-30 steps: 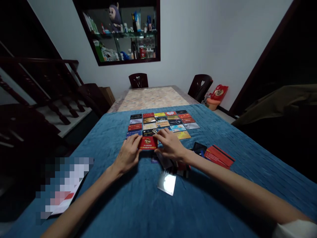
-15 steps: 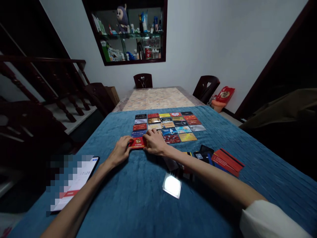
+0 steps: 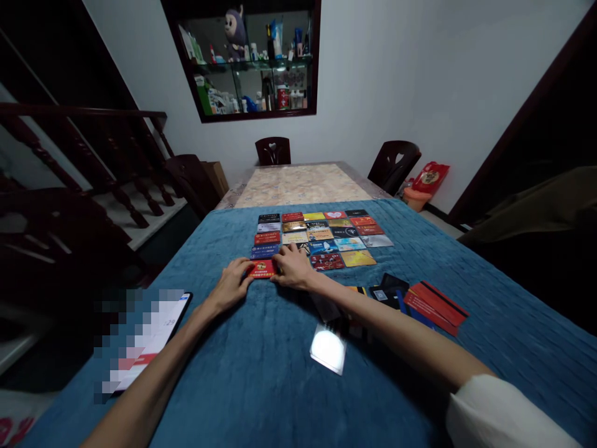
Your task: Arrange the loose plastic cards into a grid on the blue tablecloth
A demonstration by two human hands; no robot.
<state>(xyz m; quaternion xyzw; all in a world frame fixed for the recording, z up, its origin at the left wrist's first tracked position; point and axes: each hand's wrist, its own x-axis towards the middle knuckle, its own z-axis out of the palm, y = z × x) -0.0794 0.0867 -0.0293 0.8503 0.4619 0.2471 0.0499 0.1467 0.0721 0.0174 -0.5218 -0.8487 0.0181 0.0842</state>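
Note:
A red card point(image 3: 263, 269) with yellow lettering lies flat on the blue cloth, at the near left corner of a grid of cards. The fingers of my left hand point(image 3: 232, 283) are curled at its left edge. At its right edge are the bent fingers of my right hand point(image 3: 293, 269), which also hide part of the cards behind. Just beyond the red card lies a blue card point(image 3: 264, 251). Right of my right hand are a dark red patterned card point(image 3: 327, 262) and a gold card point(image 3: 358, 258).
Loose red cards point(image 3: 436, 305) and a black card point(image 3: 385, 295) lie right of my right forearm, which covers others. A shiny pale card point(image 3: 329, 350) reflects light nearer me. A phone point(image 3: 156, 342), partly pixelated, lies by my left forearm. Chairs point(image 3: 394, 167) stand around the table.
The view has shifted slightly, so the scene sits a little further right. The red card sits slightly closer to the blue card, with both hands still at its edges.

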